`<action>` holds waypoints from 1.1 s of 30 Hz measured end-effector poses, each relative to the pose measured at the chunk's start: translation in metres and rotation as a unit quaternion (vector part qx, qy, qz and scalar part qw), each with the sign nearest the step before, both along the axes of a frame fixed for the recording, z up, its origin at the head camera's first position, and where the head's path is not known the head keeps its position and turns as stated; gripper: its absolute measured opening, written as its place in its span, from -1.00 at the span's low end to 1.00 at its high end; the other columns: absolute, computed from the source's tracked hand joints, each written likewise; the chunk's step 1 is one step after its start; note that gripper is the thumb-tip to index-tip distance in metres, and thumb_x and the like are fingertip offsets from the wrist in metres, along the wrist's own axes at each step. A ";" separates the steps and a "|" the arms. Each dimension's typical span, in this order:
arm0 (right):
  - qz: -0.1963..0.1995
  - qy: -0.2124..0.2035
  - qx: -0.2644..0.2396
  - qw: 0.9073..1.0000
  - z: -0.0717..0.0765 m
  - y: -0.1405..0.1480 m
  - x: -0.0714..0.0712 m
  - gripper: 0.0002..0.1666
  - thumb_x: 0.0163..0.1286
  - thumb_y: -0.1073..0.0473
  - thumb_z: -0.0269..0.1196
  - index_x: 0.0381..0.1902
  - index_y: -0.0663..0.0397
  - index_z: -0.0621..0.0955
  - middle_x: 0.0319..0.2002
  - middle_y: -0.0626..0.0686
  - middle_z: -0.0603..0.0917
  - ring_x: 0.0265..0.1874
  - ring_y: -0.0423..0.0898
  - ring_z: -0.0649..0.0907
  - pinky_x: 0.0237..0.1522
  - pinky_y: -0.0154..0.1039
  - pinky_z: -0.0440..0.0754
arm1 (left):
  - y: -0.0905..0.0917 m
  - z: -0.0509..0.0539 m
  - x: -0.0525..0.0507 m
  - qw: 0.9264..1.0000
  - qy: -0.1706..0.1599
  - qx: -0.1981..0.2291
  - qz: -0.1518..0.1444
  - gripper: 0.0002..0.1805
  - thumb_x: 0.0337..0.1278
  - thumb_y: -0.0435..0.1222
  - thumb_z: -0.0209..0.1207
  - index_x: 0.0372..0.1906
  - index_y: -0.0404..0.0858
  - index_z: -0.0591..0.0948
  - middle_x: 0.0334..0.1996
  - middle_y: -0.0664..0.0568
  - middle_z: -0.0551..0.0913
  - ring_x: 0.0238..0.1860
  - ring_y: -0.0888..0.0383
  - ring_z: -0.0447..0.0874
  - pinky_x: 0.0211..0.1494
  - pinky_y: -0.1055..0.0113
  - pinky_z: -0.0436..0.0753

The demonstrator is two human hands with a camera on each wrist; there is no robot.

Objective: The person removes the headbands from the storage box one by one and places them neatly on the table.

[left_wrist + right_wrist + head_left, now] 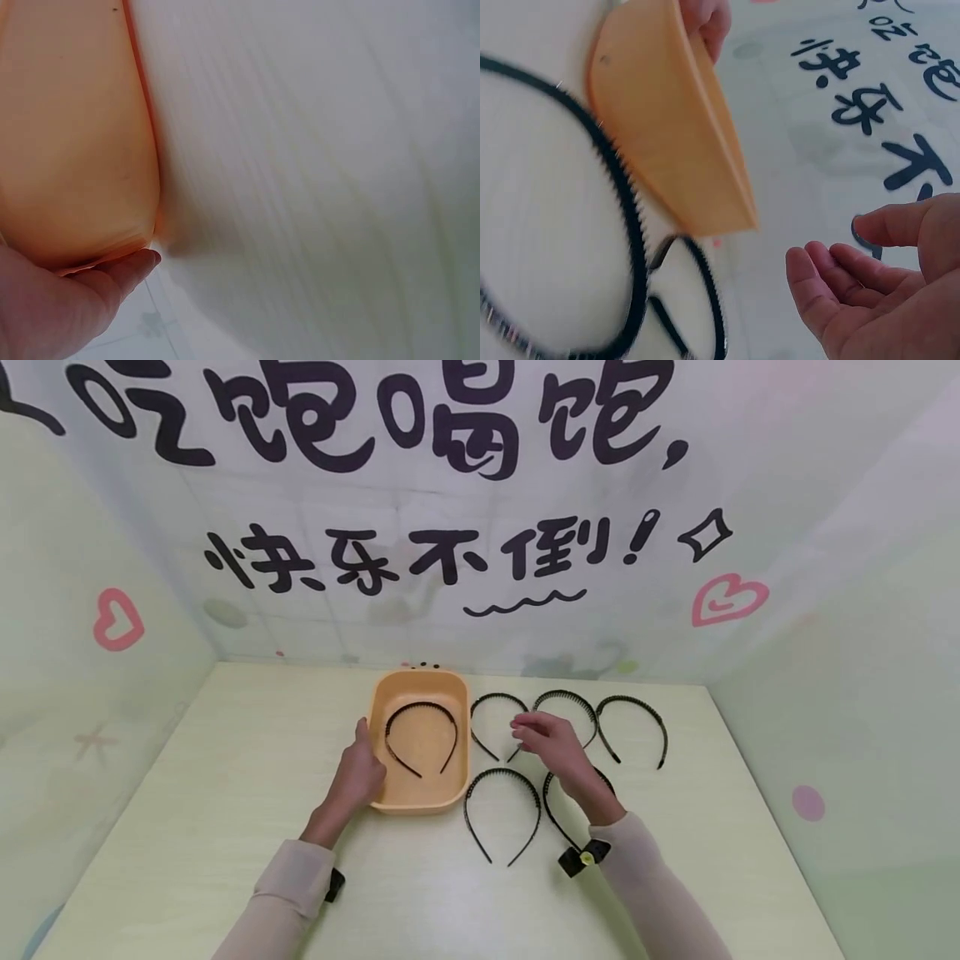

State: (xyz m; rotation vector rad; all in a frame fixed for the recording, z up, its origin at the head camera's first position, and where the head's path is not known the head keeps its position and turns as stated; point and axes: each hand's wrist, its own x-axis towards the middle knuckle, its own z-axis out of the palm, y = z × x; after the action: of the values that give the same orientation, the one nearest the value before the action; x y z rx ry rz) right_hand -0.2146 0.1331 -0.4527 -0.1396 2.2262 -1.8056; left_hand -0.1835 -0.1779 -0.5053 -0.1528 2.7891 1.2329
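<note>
An orange plastic tray (423, 787) has a black toothed headband (422, 704) lying inside it. My left hand (362, 772) grips the tray's left side; in the left wrist view its fingers (124, 274) press against the tray wall. Above the table, just right of the tray, hovers my right hand (553, 745), with thumb and fingers apart and nothing held, as the right wrist view shows. Below and around it lie similar headbands: a left one (501, 696), a middle one (564, 693) and a right one (632, 699) at the back. In front are another (502, 771) and one partly hidden by my right wrist (553, 817).
The pale table (247, 760) backs onto a wall (465, 635) printed with large black characters and pink hearts. Side walls stand at left and right. Small black devices (573, 862) are strapped to both wrists over light sleeves.
</note>
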 end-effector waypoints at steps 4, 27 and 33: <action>0.047 0.004 -0.018 0.999 0.006 -0.021 -0.004 -0.53 0.51 0.28 0.07 0.32 0.32 0.44 0.26 0.35 0.51 0.25 0.18 0.53 0.25 0.01 0.50 | 0.000 0.000 -0.001 1.000 -0.006 0.002 0.002 -0.14 0.15 -0.57 -0.18 0.53 -0.50 -0.27 -0.63 -0.12 0.50 -0.69 0.13 0.33 -0.59 0.27 0.35; 0.099 -0.115 0.006 0.988 0.011 -0.106 -0.027 0.01 0.44 0.02 0.19 0.60 0.13 -0.11 0.59 0.17 -0.13 0.56 0.11 -0.04 0.50 0.09 0.05 | -0.002 -0.001 -0.002 1.000 0.009 -0.009 -0.001 -0.15 0.10 -0.58 -0.16 0.50 -0.54 -0.22 -0.44 -0.32 0.59 -0.59 0.05 0.42 -0.54 0.26 0.38; 0.089 -0.128 0.011 0.988 0.006 -0.114 -0.030 -0.04 0.41 0.00 0.22 0.57 0.17 0.02 0.56 0.19 0.03 0.52 0.14 0.09 0.46 0.11 0.13 | -0.001 0.000 -0.002 1.000 0.010 -0.007 -0.002 -0.14 0.10 -0.58 -0.16 0.51 -0.54 -0.22 -0.45 -0.29 0.58 -0.57 0.05 0.43 -0.53 0.26 0.39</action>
State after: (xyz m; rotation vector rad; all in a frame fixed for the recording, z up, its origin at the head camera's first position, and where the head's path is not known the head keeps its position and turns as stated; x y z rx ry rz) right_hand -0.2441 0.0190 -0.4463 -0.0934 1.9881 -1.6054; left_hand -0.1852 -0.1792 -0.5052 -0.1363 2.8149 1.2197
